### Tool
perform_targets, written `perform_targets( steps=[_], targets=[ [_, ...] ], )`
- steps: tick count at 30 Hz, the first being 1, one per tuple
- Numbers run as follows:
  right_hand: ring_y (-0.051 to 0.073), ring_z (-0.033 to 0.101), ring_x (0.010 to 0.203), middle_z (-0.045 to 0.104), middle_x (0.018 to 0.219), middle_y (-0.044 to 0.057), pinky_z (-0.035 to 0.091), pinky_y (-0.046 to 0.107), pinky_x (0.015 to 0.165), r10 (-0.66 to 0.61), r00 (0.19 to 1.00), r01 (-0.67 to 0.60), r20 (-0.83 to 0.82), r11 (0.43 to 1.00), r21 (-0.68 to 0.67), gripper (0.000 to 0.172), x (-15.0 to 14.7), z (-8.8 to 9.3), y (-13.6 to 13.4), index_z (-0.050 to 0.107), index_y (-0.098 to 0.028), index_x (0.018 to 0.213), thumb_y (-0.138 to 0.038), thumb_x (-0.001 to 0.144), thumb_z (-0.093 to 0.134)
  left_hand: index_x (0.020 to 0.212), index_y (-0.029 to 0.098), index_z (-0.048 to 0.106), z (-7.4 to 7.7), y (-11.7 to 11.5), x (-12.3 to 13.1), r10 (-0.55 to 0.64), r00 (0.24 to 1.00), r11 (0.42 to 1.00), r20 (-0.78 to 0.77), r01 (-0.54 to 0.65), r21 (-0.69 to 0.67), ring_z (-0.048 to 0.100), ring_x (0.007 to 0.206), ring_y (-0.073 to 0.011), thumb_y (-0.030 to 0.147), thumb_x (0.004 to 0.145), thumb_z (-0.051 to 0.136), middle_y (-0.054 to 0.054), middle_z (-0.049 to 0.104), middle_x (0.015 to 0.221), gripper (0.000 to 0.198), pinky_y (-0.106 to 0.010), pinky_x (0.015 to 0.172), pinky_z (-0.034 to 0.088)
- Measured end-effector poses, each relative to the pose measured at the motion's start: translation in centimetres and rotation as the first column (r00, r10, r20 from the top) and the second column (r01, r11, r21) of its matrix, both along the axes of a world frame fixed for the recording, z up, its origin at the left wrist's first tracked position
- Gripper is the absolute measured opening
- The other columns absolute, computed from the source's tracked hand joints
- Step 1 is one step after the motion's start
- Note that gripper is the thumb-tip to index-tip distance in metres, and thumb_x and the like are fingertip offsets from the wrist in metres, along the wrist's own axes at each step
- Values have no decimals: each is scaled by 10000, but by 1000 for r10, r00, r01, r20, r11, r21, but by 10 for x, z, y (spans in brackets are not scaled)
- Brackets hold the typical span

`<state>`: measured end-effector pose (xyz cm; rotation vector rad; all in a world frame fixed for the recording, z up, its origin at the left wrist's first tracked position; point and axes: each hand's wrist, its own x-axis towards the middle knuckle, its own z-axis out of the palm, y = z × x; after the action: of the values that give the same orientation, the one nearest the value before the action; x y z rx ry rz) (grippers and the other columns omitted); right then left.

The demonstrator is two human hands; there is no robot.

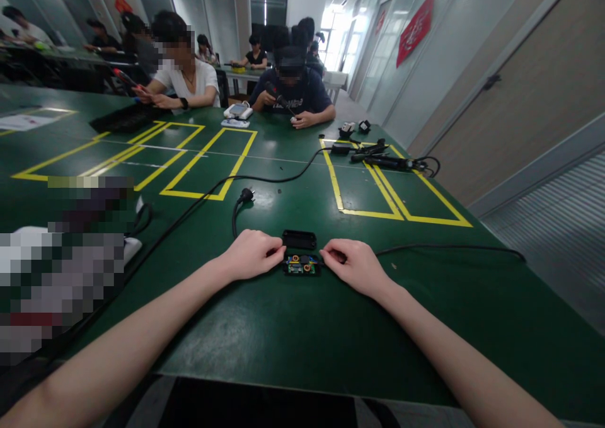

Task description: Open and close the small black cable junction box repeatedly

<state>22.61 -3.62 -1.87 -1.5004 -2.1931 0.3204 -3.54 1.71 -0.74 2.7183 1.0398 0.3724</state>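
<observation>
An opened black power adapter (301, 265) lies on the green table (293, 327), its circuit board with round coils showing. My left hand (253, 253) grips its left end with curled fingers. My right hand (354, 264) pinches its right end, where a black cable (449, 247) leaves toward the right. The adapter's black cover (299, 239) lies just behind it. Another black cord with a plug (245, 196) runs from the left end across the table.
Yellow tape rectangles (373, 188) mark the table. A black tool with coiled cables (387, 160) lies at the far right. Several people sit working at the far side. A blurred white object (70, 258) lies at my left.
</observation>
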Motion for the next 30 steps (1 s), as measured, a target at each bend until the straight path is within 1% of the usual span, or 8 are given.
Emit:
perform_targets(
  steps=[8, 12, 16, 20, 23, 26, 28, 30],
  targets=[
    [150, 533, 573, 585, 623, -8, 323, 268, 565, 13, 1000, -13, -5, 1000, -25, 258, 0, 2, 0, 599, -217, 700, -297, 935, 531, 602, 183, 531, -1, 1, 0, 8, 1000, 1000, 7, -8, -4, 491, 480, -131, 285, 976, 484, 10, 552, 535, 390, -270, 536, 231],
    [148, 546, 576, 598, 631, -12, 330, 265, 567, 10, 1000, -11, -5, 998, -56, 220, 0, 2, 0, 633, -216, 738, -281, 928, 543, 603, 183, 533, -1, 0, 0, 20, 1000, 1000, 15, -20, -11, 493, 485, -133, 288, 974, 497, 8, 556, 537, 388, -268, 541, 231],
    [146, 555, 576, 601, 634, -18, 343, 262, 566, 17, 1000, -17, 5, 999, -51, 178, 0, 1, 1, 645, -221, 759, -253, 917, 568, 600, 186, 542, -2, -1, 1, 19, 999, 1000, 28, -19, 1, 499, 484, -134, 287, 970, 495, 11, 554, 529, 386, -267, 534, 240],
    [143, 555, 582, 602, 655, -28, 371, 259, 574, 26, 1000, -26, -5, 999, -27, 107, -2, 0, 1, 671, -229, 859, -216, 903, 574, 608, 189, 560, -2, -1, 3, 25, 1000, 999, 11, -25, 23, 512, 490, -138, 294, 967, 498, 6, 571, 536, 379, -268, 527, 243],
    [152, 574, 639, 626, 753, -11, 424, 267, 610, 28, 999, -27, -30, 999, 32, 117, -3, 1, 0, 653, -231, 959, -191, 881, 576, 627, 191, 573, -3, -1, 4, 34, 999, 999, -4, -34, 26, 542, 512, -148, 294, 979, 499, -2, 601, 562, 374, -263, 541, 270],
    [167, 600, 713, 650, 924, 27, 485, 291, 665, 12, 998, -7, -60, 997, 82, 183, -4, 0, 0, 615, -228, 1040, -190, 863, 591, 754, 199, 628, -3, 0, 5, 71, 997, 997, 14, -71, 25, 589, 563, -159, 299, 990, 509, 5, 644, 627, 282, -254, 571, 323],
    [199, 642, 836, 663, 1060, 65, 529, 335, 756, 30, 998, -24, -61, 994, 105, 265, -4, -1, 1, 610, -225, 1128, -175, 869, 585, 940, 212, 658, -3, 0, 5, 105, 993, 994, 45, -106, 21, 606, 592, -159, 298, 982, 531, 24, 660, 671, 159, -246, 589, 362],
    [244, 651, 989, 665, 1166, 99, 543, 399, 865, 75, 997, -70, -36, 990, 120, 318, -4, -4, 2, 627, -226, 1200, -159, 896, 562, 1112, 222, 643, -4, 0, 4, 116, 990, 993, 74, -118, 16, 621, 627, -160, 288, 974, 547, 34, 673, 718, 181, -244, 615, 404]
  ],
)
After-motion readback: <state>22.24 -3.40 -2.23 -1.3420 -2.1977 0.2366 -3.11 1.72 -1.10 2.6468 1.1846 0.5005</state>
